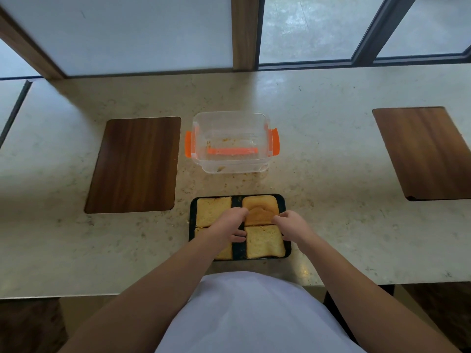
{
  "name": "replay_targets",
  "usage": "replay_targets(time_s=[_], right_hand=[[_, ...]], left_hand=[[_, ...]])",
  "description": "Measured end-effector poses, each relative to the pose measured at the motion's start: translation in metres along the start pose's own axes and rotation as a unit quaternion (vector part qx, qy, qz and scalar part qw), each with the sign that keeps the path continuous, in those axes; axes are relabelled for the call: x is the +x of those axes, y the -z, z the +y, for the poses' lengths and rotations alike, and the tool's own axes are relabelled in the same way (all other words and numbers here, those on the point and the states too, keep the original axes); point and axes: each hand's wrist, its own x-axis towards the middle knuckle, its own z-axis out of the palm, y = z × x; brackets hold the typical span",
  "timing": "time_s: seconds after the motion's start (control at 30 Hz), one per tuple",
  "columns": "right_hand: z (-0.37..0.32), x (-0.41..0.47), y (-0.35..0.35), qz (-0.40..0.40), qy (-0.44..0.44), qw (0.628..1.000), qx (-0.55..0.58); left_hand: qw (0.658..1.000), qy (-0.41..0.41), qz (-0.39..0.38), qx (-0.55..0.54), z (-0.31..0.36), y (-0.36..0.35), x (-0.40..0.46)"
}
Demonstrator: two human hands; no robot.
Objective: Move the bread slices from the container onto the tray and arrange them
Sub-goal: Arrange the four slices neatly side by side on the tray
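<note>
Over the tray (287,247), both hands (left (227,226), right (290,223)) pinch one bread slice (258,217).

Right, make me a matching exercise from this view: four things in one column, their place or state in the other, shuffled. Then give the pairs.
Things:
1. clear container
2. black tray
3. left hand
4. dark wooden board

Places or states:
A. holds four patches of bread slices
B. set into the counter, left of the container
C. no slices left, only crumbs inside
D. reaching over the tray, touching the far right slice

Pairs: 1-C, 2-A, 3-D, 4-B
</note>
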Motion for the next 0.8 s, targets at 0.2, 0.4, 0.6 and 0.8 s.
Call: replay_targets(time_s=[0.2,0.4,0.6,0.8], right_hand=[[-0.001,-0.001,-0.006,0.003,-0.004,1.0,0.011],[-0.001,-0.003,-0.006,0.008,-0.007,1.0,0.005],[-0.013,-0.009,-0.012,0.052,0.053,0.992,-0.1],[-0.025,-0.031,-0.037,0.058,0.089,0.978,-0.182]], left_hand=[[1.0,0.001,0.025,-0.006,-0.001,-0.001,0.0],[1.0,0.006,0.024,0.014,-0.001,-0.001,0.001],[0.906,-0.295,0.164,0.254,-0.017,0.013,0.001],[0.8,-0.416,0.154,0.405,-0.02,0.032,-0.011]])
